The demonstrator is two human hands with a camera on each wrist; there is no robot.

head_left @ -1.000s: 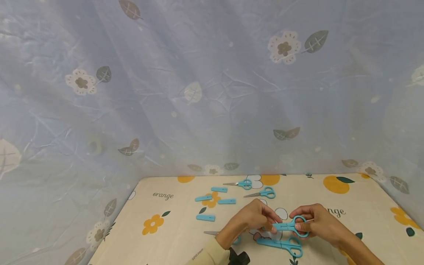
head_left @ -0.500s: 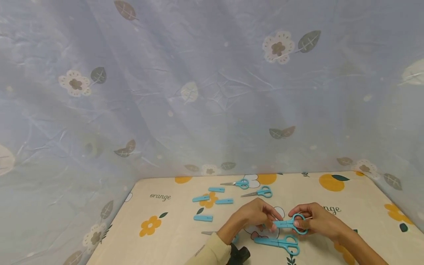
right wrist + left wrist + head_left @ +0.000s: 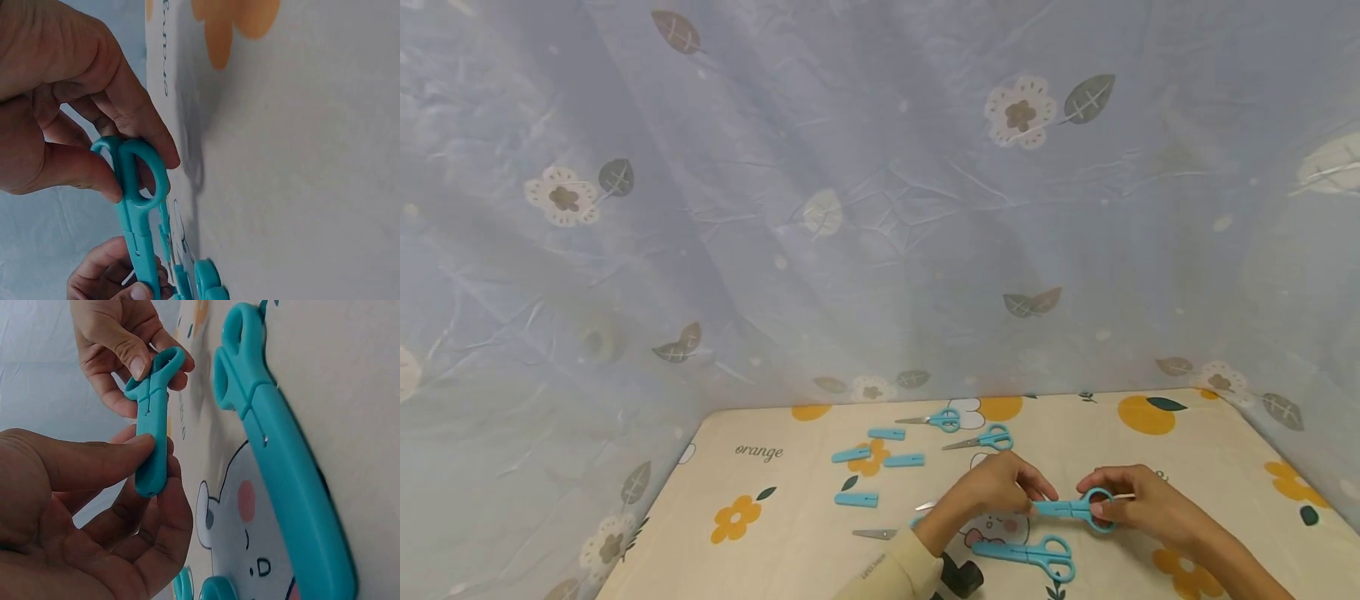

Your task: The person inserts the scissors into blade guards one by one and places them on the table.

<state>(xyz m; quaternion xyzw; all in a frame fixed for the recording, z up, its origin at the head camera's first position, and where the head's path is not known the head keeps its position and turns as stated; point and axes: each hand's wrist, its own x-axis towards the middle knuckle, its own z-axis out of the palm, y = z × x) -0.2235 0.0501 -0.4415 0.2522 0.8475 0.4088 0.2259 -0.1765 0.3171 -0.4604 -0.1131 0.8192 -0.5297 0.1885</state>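
A pair of turquoise scissors [image 3: 1097, 510] is held above the cloth, its blades inside a matching turquoise cover [image 3: 152, 415]. My left hand [image 3: 1000, 487] pinches the cover near its closed end between thumb and fingers. At the other end, my right hand [image 3: 1150, 506] grips the finger loops [image 3: 145, 172], the thumb pressed against one of them. The cover meets the handles in the left wrist view. Below the hands, a second covered pair of scissors [image 3: 1026, 554] lies on the table.
Two uncovered scissors [image 3: 992, 437] lie toward the back. Several loose turquoise covers [image 3: 856, 499] are spread left of the hands. Scissor blades [image 3: 875, 533] show beside my left forearm, which hides their handles partly. A patterned cream cloth [image 3: 805, 550] covers the table; a curtain [image 3: 880, 208] hangs behind.
Both hands have shifted to the right together with the covered scissors, baring another blade tip behind my left wrist. The grip of each hand looks the same. The head view has turned slightly.
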